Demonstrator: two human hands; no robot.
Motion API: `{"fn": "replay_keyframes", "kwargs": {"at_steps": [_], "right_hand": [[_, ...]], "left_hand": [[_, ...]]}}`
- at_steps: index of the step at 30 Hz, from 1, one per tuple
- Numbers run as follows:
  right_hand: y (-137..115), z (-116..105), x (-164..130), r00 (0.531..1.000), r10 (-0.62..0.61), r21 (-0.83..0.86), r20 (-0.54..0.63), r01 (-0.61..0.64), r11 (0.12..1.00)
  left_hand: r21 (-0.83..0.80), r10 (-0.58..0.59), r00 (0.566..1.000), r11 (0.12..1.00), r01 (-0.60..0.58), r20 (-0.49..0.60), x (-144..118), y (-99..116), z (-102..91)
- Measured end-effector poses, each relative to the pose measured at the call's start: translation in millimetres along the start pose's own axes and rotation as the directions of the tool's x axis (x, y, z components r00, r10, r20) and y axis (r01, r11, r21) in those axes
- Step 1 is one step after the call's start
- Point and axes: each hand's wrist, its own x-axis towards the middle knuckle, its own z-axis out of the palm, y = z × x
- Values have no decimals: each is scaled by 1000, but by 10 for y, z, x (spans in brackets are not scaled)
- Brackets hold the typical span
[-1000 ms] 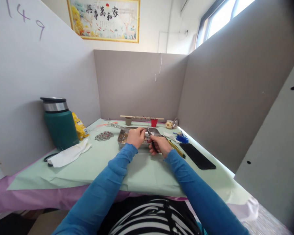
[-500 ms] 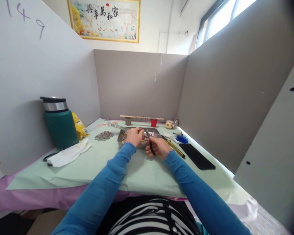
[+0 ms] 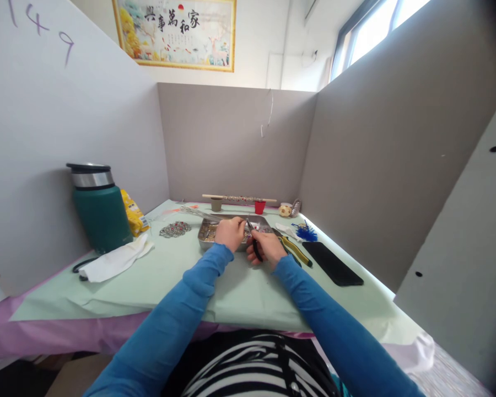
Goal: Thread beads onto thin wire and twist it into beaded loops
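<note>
Pliers (image 3: pixel 254 246), black-handled, sit clenched in the right hand (image 3: pixel 267 247) just in front of the metal tray (image 3: pixel 206 230) on the counter (image 3: pixel 157 281). Likely stiff, light and rigid; best held by the handles, as they are. Left hand (image 3: pixel 230 232) is pinched shut on something small at the plier tips, too tiny to identify. Tray contents are a blur of small bits. Yellow-handled tool (image 3: pixel 294 250) is partly hidden behind the right hand. Green flask (image 3: pixel 100 208) stands well apart at left.
</note>
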Motion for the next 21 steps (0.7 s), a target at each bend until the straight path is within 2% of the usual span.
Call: {"fn": "replay_keyframes", "kwargs": {"at_steps": [4, 8, 12, 15, 16, 19, 21], "right_hand": [[-15, -24, 16, 988, 82, 137, 129, -99, 986], [-30, -74, 22, 957, 108, 229, 269, -172, 958], [-27, -74, 8, 983, 68, 131, 168, -91, 987], [-21, -43, 3, 975, 91, 132, 201, -119, 984], [-20, -34, 7, 980, 86, 125, 180, -109, 986], [-32, -42, 31, 1000, 15, 66, -22, -13, 998], [-56, -88, 42, 998, 13, 65, -64, -9, 998]], "left_hand": [[120, 35, 999, 992, -39, 38, -24, 10, 69], [119, 37, 998, 992, -42, 47, -26, 10, 73], [23, 13, 999, 1000, -14, 44, -20, -5, 30], [-26, -18, 999, 999, 19, 47, -27, 0, 16], [-30, -13, 999, 999, 15, 48, -34, 14, 19], [-60, 45, 998, 997, -42, 50, -66, 86, 39], [-148, 30, 997, 989, -19, 69, -78, 130, 51]]}}
